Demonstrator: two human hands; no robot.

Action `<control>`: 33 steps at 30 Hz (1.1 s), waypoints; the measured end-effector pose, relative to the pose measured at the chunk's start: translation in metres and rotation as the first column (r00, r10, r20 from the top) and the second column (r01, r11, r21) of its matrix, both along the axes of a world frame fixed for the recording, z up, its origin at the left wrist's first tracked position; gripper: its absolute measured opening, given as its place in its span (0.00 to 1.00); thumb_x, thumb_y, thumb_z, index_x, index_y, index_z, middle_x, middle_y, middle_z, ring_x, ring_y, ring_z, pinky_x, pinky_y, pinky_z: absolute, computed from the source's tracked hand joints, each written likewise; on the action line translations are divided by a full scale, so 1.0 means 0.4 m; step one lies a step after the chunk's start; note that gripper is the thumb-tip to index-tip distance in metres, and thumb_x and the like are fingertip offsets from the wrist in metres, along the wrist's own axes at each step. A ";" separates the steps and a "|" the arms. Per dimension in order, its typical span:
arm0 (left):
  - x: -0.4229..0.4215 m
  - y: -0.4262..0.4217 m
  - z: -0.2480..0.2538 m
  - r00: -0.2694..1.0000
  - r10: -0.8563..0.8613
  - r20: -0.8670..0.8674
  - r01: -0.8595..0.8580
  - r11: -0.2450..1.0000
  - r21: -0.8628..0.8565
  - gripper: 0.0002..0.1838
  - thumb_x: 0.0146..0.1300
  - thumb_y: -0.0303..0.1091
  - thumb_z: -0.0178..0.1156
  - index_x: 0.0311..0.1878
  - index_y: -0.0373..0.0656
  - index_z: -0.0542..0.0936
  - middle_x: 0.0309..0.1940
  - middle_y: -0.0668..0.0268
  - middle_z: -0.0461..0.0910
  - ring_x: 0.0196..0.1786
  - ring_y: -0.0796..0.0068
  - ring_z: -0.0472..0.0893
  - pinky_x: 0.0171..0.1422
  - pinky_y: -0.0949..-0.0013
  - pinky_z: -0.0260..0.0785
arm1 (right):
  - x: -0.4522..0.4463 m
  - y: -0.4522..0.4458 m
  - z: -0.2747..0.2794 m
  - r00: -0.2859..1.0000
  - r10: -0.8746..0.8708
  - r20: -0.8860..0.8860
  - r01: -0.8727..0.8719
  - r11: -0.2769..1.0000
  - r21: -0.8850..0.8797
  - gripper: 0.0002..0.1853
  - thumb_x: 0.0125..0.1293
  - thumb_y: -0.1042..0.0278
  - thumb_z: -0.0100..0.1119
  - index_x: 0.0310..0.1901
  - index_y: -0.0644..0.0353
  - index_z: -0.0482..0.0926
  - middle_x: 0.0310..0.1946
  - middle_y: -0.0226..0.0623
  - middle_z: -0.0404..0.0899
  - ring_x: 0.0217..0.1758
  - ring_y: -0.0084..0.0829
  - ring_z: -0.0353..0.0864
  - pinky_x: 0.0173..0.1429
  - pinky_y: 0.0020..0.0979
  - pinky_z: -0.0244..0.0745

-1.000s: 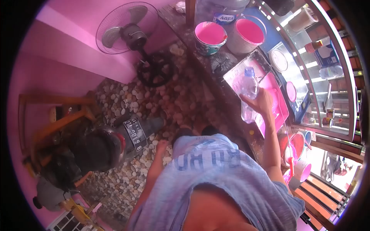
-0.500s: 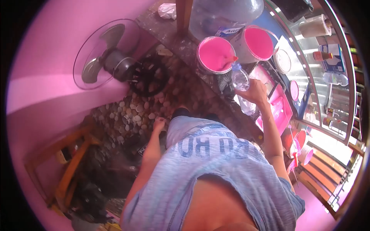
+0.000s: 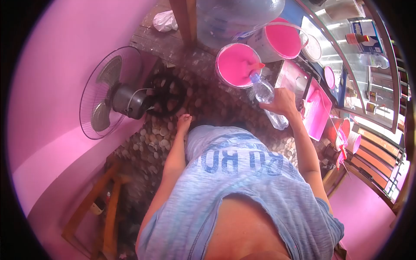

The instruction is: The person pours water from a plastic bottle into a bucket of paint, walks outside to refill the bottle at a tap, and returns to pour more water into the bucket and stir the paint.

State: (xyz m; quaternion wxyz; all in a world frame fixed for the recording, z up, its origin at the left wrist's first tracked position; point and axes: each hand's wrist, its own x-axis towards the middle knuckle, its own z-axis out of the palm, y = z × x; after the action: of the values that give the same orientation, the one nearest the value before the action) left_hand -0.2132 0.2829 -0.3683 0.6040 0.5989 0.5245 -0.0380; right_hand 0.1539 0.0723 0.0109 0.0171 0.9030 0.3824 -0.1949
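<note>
My right hand (image 3: 281,103) is wrapped round a clear plastic bottle (image 3: 264,90) with a blue cap. The bottle is tilted, its cap end close to the rim of a bucket of pink paint (image 3: 238,65). An orange-red handle tip (image 3: 256,66) shows at that bucket's edge. Behind it stands a second bucket (image 3: 282,40) with pink inside. A paint tray with pink paint (image 3: 317,108) lies to the right of my right hand. My left hand (image 3: 185,121) hangs low over the pebbled floor, its fingers curled, with nothing visible in it.
A fan (image 3: 130,102) stands at the left by the pink wall. A large water jug (image 3: 238,19) and a white plastic bag (image 3: 165,21) are at the top. A wooden frame (image 3: 112,212) is at lower left. More red and pink buckets (image 3: 339,129) sit at the right.
My right hand has carried the bottle from over the tray to beside the paint bucket. The view has turned; the motorcycle has left it. My left hand has come up and forward.
</note>
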 end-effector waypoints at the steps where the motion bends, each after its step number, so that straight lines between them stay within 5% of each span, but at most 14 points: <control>1: 0.004 0.004 -0.008 0.999 -0.028 -0.021 0.028 1.000 0.006 0.18 0.58 0.43 0.65 0.48 0.46 0.81 0.43 0.64 0.85 0.49 0.70 0.83 0.56 0.67 0.72 | 0.002 -0.001 0.002 1.000 -0.001 0.001 0.001 1.000 -0.002 0.31 0.38 0.38 0.70 0.22 0.65 0.79 0.20 0.47 0.79 0.27 0.47 0.81 0.34 0.43 0.74; 4: -0.011 -0.009 -0.030 0.982 -0.120 -0.145 0.125 0.992 0.028 0.18 0.57 0.43 0.65 0.48 0.46 0.81 0.43 0.63 0.84 0.49 0.70 0.83 0.56 0.67 0.72 | -0.002 -0.005 0.004 1.000 -0.030 0.003 0.030 1.000 -0.005 0.31 0.38 0.38 0.71 0.22 0.65 0.79 0.20 0.46 0.79 0.28 0.46 0.81 0.34 0.43 0.74; 7: -0.037 0.000 -0.056 0.994 -0.084 -0.072 0.088 0.994 0.062 0.15 0.59 0.36 0.68 0.46 0.41 0.79 0.33 0.67 0.83 0.33 0.78 0.81 0.37 0.72 0.75 | -0.005 -0.016 0.004 0.999 -0.032 0.018 0.032 0.999 -0.008 0.31 0.37 0.38 0.71 0.22 0.65 0.79 0.20 0.46 0.79 0.27 0.46 0.81 0.35 0.43 0.75; 16: -0.071 0.045 -0.041 0.981 -0.112 -0.160 0.126 0.989 0.081 0.13 0.60 0.34 0.66 0.47 0.41 0.80 0.37 0.65 0.83 0.37 0.76 0.82 0.40 0.74 0.75 | -0.010 -0.026 -0.013 0.999 -0.036 0.024 0.036 0.999 -0.014 0.31 0.35 0.38 0.70 0.21 0.66 0.79 0.20 0.46 0.79 0.27 0.47 0.81 0.34 0.43 0.75; 22: -0.049 0.038 -0.076 0.996 -0.083 -0.012 0.084 0.995 0.061 0.14 0.60 0.35 0.66 0.47 0.42 0.80 0.37 0.66 0.82 0.37 0.78 0.81 0.41 0.74 0.75 | -0.015 -0.019 -0.018 0.999 -0.029 0.023 0.029 1.000 -0.011 0.30 0.36 0.39 0.70 0.22 0.66 0.79 0.20 0.48 0.79 0.28 0.48 0.81 0.35 0.44 0.74; 33: -0.016 0.035 -0.002 0.980 -0.126 -0.151 0.134 0.990 0.044 0.15 0.60 0.37 0.66 0.48 0.44 0.80 0.38 0.66 0.83 0.36 0.78 0.81 0.41 0.74 0.75 | -0.015 -0.020 -0.024 0.999 -0.011 0.045 0.011 1.000 -0.010 0.31 0.34 0.38 0.71 0.21 0.66 0.79 0.20 0.47 0.78 0.26 0.46 0.81 0.34 0.42 0.75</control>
State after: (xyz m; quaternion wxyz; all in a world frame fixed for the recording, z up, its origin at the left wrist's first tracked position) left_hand -0.2197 0.2968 -0.3692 0.5434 0.6436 0.5281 -0.1076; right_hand 0.1479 0.0643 0.0011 0.0292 0.9091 0.3759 -0.1768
